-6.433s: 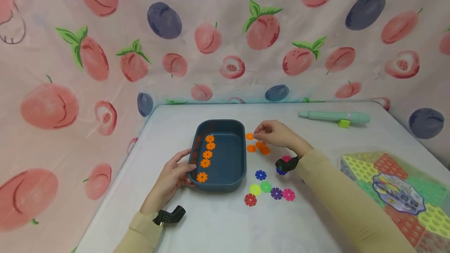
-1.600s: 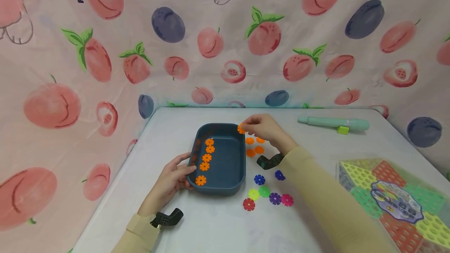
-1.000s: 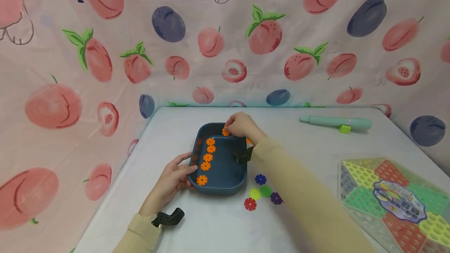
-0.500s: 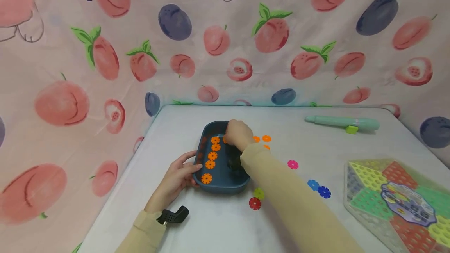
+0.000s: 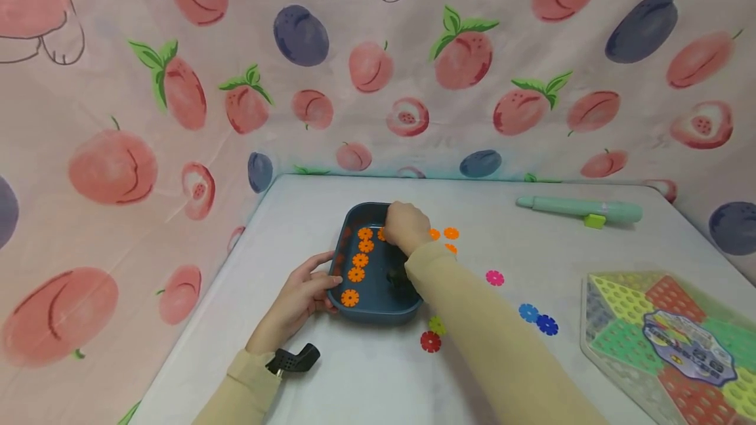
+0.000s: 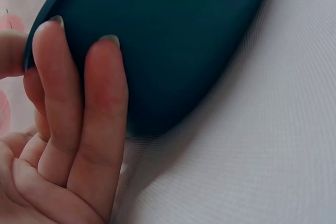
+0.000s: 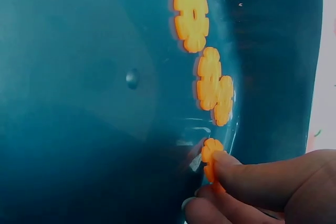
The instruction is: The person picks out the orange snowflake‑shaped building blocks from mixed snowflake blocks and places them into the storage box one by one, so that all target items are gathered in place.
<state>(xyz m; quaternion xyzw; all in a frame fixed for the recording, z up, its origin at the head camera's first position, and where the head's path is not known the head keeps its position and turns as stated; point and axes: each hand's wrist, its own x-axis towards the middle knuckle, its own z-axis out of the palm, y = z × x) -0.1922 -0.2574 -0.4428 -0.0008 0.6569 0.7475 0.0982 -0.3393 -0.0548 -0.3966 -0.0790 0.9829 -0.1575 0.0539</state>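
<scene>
Right hand (image 5: 407,225) down in the tray (image 5: 378,315), pinching an orange disc (image 7: 211,149) near the far edge, and the knuckles hide the tray's far right corner! Left hand (image 5: 300,294) grips the left edge by the near corner. Right sleeve (image 5: 484,320) half-covers a yellow disc (image 5: 436,326); at the table's right edge, a box (image 5: 626,326) runs out of view.

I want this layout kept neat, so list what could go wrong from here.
The right hand pinches an orange flower disc close to the row of orange discs, so it might nudge them.
The right sleeve hangs near the red disc and could sweep it.
The left hand grips the dark blue tray; a tug might shift the discs inside.
</scene>
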